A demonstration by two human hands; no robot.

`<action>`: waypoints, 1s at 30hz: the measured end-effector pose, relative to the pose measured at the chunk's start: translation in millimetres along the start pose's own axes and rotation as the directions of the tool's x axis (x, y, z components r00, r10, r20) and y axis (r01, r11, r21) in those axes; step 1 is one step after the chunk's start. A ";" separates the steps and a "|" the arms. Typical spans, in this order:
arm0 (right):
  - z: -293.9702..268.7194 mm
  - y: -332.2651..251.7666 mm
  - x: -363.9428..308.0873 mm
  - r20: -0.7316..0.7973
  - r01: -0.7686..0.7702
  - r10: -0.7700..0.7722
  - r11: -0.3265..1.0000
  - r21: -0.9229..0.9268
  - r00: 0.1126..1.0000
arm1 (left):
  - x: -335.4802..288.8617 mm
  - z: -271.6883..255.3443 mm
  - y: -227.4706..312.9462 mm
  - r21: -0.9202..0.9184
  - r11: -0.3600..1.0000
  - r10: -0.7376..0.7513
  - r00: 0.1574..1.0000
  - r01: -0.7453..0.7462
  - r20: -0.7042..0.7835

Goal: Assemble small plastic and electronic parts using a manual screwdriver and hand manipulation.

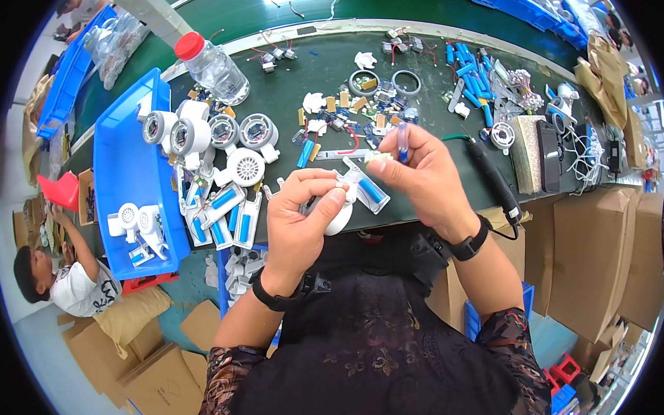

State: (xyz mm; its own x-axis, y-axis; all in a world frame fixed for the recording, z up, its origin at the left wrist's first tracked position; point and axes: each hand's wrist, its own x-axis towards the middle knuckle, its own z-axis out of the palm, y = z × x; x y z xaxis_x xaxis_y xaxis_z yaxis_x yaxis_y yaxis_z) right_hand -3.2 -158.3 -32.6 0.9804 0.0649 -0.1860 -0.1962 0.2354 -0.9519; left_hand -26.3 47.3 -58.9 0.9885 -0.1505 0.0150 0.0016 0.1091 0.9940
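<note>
Close to the front edge of the bench, my left hand (295,224) is closed around a white plastic fan housing (340,218), with thumb and forefinger pinching its upper side. An opened white handle with a blue cylindrical battery (371,187) lies just beyond it, partly covered by my fingers. My right hand (433,188) is closed, its thumb and fingers pinching a small pale piece (380,157) too small to name. A slim, clear purplish thing (403,143) stands up among the same fingers; I cannot make out its kind. The hands are apart.
Left of me, a blue bin (128,175) sits beside white fan heads (246,166) and battery handles (222,204). Ahead are circuit boards, grey rings (406,83) and a red-capped jar (216,72). To the right lie loose blue batteries (468,69) and a black electric screwdriver (496,180).
</note>
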 end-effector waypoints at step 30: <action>-10.3 -23.1 -14.2 0.240 0.083 0.039 0.875 -0.477 0.970 | 7.1 0.8 10.4 0.243 0.969 -0.078 0.978 0.029 0.191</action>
State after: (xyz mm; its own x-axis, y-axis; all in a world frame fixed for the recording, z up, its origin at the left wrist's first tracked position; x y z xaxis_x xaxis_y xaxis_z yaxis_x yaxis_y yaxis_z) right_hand -12.4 -174.6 -10.4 0.9390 0.3048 -0.1591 -0.0819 -0.2511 -0.9645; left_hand -19.4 46.5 -48.4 0.9382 -0.3436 -0.0418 -0.0063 -0.1378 0.9904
